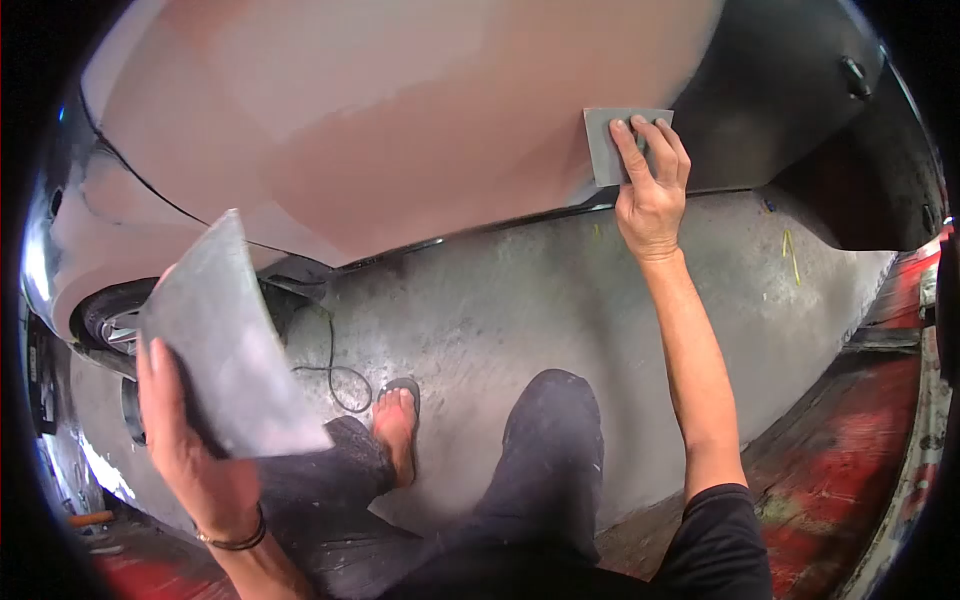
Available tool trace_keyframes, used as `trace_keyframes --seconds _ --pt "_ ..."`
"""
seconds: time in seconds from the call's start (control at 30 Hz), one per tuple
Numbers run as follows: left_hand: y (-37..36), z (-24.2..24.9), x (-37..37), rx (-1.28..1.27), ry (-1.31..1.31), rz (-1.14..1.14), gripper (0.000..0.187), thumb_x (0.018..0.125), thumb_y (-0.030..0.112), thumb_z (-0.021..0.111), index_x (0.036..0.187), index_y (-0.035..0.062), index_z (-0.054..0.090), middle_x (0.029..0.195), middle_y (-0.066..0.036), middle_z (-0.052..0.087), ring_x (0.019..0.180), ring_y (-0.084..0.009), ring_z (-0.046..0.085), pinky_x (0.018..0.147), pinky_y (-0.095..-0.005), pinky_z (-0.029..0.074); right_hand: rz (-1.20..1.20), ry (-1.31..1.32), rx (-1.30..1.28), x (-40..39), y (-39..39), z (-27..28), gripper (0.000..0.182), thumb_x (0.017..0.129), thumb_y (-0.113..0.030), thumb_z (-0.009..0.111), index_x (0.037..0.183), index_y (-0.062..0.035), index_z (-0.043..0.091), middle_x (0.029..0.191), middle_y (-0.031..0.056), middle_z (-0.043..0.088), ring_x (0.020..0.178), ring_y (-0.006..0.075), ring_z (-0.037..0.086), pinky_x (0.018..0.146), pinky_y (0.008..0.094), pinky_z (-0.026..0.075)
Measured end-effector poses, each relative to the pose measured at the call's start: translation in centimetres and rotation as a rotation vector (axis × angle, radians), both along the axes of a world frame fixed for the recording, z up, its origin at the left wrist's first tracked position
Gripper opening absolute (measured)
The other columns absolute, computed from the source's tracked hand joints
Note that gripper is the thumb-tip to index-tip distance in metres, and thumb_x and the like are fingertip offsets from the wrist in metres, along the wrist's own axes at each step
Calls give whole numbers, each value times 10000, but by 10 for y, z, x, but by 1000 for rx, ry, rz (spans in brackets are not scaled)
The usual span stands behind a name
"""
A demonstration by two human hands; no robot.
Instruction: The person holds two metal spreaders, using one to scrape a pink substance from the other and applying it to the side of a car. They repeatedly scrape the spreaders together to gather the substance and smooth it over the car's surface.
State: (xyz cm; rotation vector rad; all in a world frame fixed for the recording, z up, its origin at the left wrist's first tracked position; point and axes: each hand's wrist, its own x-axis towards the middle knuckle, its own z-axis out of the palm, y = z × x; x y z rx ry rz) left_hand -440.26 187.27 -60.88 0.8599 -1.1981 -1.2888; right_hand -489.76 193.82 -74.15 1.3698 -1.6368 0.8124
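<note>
My right hand (654, 185) holds a flat grey rectangular spreader (603, 150) against the lower part of the car's side panel (420, 130). Several fingertips press on its face, and its top right corner lies close to where pinkish-brown coating meets dark paint. At the left, my left hand (185, 430) grips a larger grey board (225, 350) by its left edge. That board is thin, smudged and tilted, well apart from the car. Its edge and surface hide some of the left fingers.
A car wheel (120, 325) sits at the left, with a dark cable (335, 375) looping on the concrete floor (480, 310) near my sandalled foot (396, 425). The car's dark lower edge runs across the middle. Red-stained flooring (830, 480) lies at the right.
</note>
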Motion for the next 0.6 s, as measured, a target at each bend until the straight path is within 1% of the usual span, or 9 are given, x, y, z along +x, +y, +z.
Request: trace_keyframes --seconds 0.03,0.07,0.17,0.2,0.3,0.43,0.5,0.57,0.6 --pt "0 1 13 76 56 13 523 1219 259 451 1649 -34 499 1627 -152 578 1473 -236 585 1214 -404 504 -1 -14 9 0 -1 -16 846 770 154 698 1485 -296 739 1502 -1 628 1421 346 559 1173 432 553" --pt "1 -10 28 16 -22 129 514 1221 242 440 1653 -31 498 1645 -150 559 1475 -247 584 1223 -414 499 0 -29 17 1 -3 -33 857 767 156 707 1492 -301 733 1506 -2 623 1428 346 554 1176 431 553" --pt "10 -17 50 -36 -145 301 511 1210 166 429 1693 1 462 1717 -142 488 1490 -262 571 1235 -429 495 -37 -86 113 0 -6 -88 892 759 162 729 1513 -315 712 1521 -6 610 1453 345 537 1187 434 549" --pt "14 -17 46 -70 -253 351 521 1204 144 424 1711 24 443 1738 -135 469 1489 -261 573 1230 -425 505 -22 -113 123 1 -8 -106 885 765 151 740 1520 -310 704 1540 -2 594 1470 350 522 1190 439 547" --pt "20 -21 42 -65 -354 417 531 1202 124 411 1726 44 428 1755 -128 453 1482 -255 582 1212 -415 527 -21 -170 177 6 -8 -152 853 783 131 742 1521 -295 702 1548 15 587 1476 363 517 1183 453 544" --pt "20 -30 46 -78 -332 341 520 1184 88 459 1694 -18 453 1719 -153 487 1498 -270 558 1232 -405 489 5 -281 282 19 5 -183 819 803 114 733 1526 -269 694 1552 49 587 1471 387 524 1187 487 531" --pt "20 -28 45 -64 -229 287 523 1159 43 508 1671 -57 469 1706 -175 498 1516 -285 540 1255 -407 456 41 -338 344 28 18 -183 796 819 111 718 1531 -245 690 1553 69 587 1459 398 536 1203 502 512" --pt "17 -21 33 26 66 202 541 1128 -14 554 1659 -76 473 1708 -192 496 1529 -294 531 1276 -418 435 62 -418 313 42 34 -165 782 824 120 679 1530 -218 692 1543 89 600 1446 402 550 1222 513 481" --pt "19 -14 20 43 71 195 564 1098 -47 587 1649 -89 477 1711 -204 492 1538 -298 525 1290 -423 416 72 -451 294 43 36 -151 776 827 125 660 1529 -205 693 1537 99 606 1440 404 557 1231 518 466"
